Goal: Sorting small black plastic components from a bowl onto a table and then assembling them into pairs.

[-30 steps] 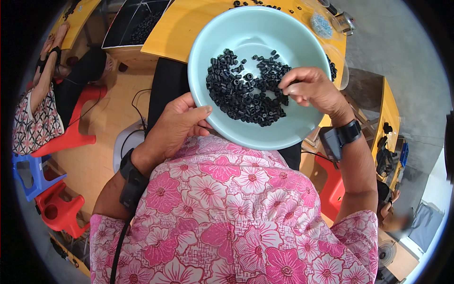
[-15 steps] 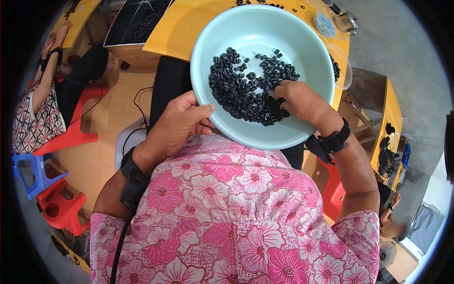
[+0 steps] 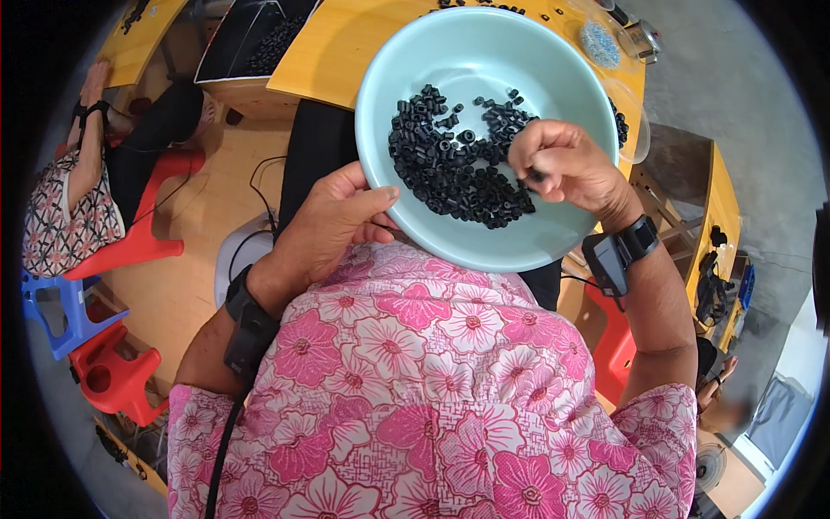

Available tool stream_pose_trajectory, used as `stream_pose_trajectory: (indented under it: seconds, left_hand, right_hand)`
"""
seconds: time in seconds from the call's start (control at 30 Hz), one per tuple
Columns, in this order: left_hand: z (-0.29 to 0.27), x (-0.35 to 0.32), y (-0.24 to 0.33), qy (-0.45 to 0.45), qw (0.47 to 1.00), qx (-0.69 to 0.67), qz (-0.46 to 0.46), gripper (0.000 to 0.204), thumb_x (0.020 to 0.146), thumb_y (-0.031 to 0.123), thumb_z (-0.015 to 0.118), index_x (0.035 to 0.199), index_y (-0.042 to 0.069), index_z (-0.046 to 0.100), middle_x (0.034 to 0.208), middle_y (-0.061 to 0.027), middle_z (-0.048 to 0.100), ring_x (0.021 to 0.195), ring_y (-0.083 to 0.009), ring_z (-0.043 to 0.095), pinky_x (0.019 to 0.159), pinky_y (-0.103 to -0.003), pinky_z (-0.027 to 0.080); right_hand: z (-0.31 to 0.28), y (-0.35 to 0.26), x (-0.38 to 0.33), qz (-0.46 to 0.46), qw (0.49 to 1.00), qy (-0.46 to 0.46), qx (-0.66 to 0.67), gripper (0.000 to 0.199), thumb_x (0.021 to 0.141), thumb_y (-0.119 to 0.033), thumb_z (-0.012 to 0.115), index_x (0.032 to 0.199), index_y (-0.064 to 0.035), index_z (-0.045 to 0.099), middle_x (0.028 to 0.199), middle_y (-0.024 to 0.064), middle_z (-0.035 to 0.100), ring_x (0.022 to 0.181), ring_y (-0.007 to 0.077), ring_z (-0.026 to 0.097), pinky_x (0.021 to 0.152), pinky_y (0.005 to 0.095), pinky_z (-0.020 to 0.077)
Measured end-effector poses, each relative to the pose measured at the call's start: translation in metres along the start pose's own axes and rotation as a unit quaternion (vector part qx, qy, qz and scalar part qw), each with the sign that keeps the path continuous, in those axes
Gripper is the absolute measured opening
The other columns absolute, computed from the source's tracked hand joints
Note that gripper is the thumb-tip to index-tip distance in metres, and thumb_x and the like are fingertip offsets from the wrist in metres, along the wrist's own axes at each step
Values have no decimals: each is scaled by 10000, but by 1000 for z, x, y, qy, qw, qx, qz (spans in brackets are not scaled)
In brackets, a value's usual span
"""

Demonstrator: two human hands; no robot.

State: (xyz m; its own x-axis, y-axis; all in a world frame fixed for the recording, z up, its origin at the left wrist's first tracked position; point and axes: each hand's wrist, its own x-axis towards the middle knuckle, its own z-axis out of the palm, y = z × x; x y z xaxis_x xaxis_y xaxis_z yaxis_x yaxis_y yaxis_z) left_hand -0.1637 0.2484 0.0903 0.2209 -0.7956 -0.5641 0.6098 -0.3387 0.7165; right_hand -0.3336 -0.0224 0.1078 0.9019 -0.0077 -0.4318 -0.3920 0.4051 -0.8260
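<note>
Small black cylindrical plastic parts (image 3: 458, 160) lie heaped in the middle of a pale turquoise round plastic basin (image 3: 432, 52), which sits tilted against the lap, just in front of the pink flowered shirt (image 3: 432, 381). The step in hand looks like picking through the heap: the right hand (image 3: 566, 164) is down inside the basin at the right edge of the pile, its fingers (image 3: 529, 149) curled nearly closed, thumb and forefinger pinched on what seems to be one black piece. I cannot tell for sure whether more than one is caught there. The loose parts spread to the left of those fingertips and a little beyond them, toward the far wall of the basin.

The left hand (image 3: 333, 229) steadies the basin from the near left: its thumb (image 3: 376, 201) lies over the rim and the other fingers go underneath, out of sight, so it is closed on the rim. Both wrists carry black bands (image 3: 635, 242).

By my judgement, the next move calls for a firm pinch on so small a piece and a steady basin, since a tip would send the heap sliding. Beyond the basin stands a yellow wooden table (image 3: 346, 43) with a few stray black pieces; another person sits to the far left on a red plastic stool (image 3: 143, 246).
</note>
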Motion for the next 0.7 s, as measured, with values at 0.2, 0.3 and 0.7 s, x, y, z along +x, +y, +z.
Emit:
stream_pose_trajectory:
  seconds: [0.2, 0.3, 0.7]
  left_hand:
    - [-3, 0, -1, -3, 1000, -2, -3, 230, 972, 159, 597, 1164, 34, 597, 1011, -38, 657, 797, -62, 624, 662, -190, 546]
    - [-3, 1, -1, -8, 1000, -1, -5, 231, 971, 157, 598, 1166, 33, 596, 1011, -39, 658, 797, -62, 625, 661, -188, 545]
    - [-4, 0, -3, -8, 1000, -7, 0, 241, 970, 167, 597, 1169, 31, 592, 1033, -47, 656, 798, -62, 619, 659, -190, 539]
  right_hand:
    - [17, 25, 18, 50, 937, 107, -330, 86, 823, -76, 754, 878, -25, 711, 853, 12, 638, 607, 77, 569, 519, 234, 458]
    - [14, 39, 24, -157, 841, 97, -508, 134, 796, -67, 751, 903, -6, 697, 850, 56, 648, 695, 163, 630, 628, 291, 512]
    - [30, 43, 26, -135, 732, 63, -665, 211, 759, -28, 675, 970, -21, 673, 892, 137, 586, 816, 330, 641, 755, 415, 536]
